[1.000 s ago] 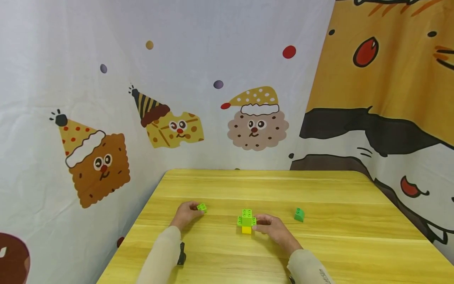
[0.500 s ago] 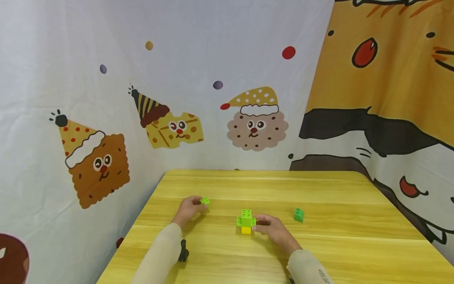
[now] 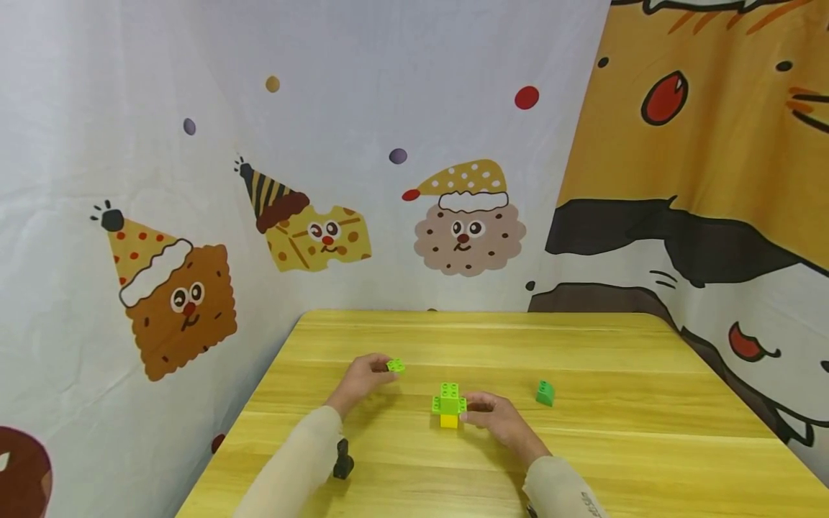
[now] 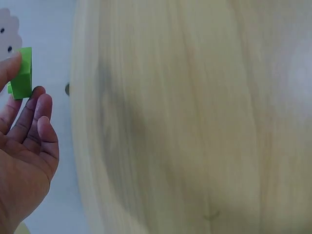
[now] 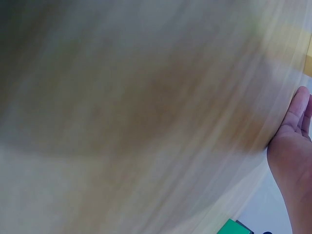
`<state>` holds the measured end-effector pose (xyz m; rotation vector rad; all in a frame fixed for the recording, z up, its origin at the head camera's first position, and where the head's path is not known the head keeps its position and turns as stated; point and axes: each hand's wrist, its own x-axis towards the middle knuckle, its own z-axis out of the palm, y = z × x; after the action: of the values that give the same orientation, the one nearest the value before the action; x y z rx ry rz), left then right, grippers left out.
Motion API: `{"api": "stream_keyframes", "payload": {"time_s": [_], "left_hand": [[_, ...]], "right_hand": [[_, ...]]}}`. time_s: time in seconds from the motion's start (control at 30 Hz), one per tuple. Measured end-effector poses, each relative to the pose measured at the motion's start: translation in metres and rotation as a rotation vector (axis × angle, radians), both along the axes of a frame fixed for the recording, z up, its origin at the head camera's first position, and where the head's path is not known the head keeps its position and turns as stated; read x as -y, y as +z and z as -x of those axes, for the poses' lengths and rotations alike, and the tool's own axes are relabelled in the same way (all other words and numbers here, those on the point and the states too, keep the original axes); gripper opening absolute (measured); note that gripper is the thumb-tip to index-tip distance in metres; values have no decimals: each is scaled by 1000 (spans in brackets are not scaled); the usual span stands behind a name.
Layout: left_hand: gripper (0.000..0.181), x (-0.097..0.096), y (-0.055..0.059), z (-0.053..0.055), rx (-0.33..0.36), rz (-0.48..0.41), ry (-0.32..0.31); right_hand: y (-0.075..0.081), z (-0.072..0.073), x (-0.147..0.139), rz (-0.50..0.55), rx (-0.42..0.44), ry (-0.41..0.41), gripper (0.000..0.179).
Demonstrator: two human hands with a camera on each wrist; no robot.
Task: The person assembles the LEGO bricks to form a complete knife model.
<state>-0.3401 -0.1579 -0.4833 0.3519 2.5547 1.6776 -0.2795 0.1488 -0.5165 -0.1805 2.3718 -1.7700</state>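
My left hand (image 3: 363, 381) pinches a light green toy brick (image 3: 396, 366) between thumb and fingers, to the left of a small brick stack. In the left wrist view this brick (image 4: 22, 75) is seen edge-on, raised off the tabletop. The brick stack (image 3: 450, 399) has a yellow block at the bottom and light green bricks above, with studs sticking out on both sides. My right hand (image 3: 501, 419) holds the stack's right side, thumb in front and fingers behind. In the right wrist view the right hand (image 5: 292, 141) shows only at the edge, and the stack is not seen.
A darker green brick with a sloped side (image 3: 545, 393) lies on the table right of the right hand. The wooden table (image 3: 615, 467) reaches back to a cloth backdrop (image 3: 388, 86) printed with cartoon figures. Both wrists wear dark cameras.
My left hand has lifted its light green brick and carried it right, nearer the stack, tilting it on the way. The right hand and the stack have stayed in place.
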Motion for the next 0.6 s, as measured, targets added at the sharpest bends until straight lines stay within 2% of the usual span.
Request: {"api": "stream_keyframes", "payload": {"time_s": [0.2,0.43,0.6], "left_hand": [[27,-13,6,-3,-2,-14,-47],[29,-24,15,-10,7,-79,-80],[28,-31,20,-11,-12,-63,-84]], "right_hand": [[0,0,0,5,0,-8,48],[0,0,1,12,5,-2,49],[-1,0,0,10,11,-5,49]]}}
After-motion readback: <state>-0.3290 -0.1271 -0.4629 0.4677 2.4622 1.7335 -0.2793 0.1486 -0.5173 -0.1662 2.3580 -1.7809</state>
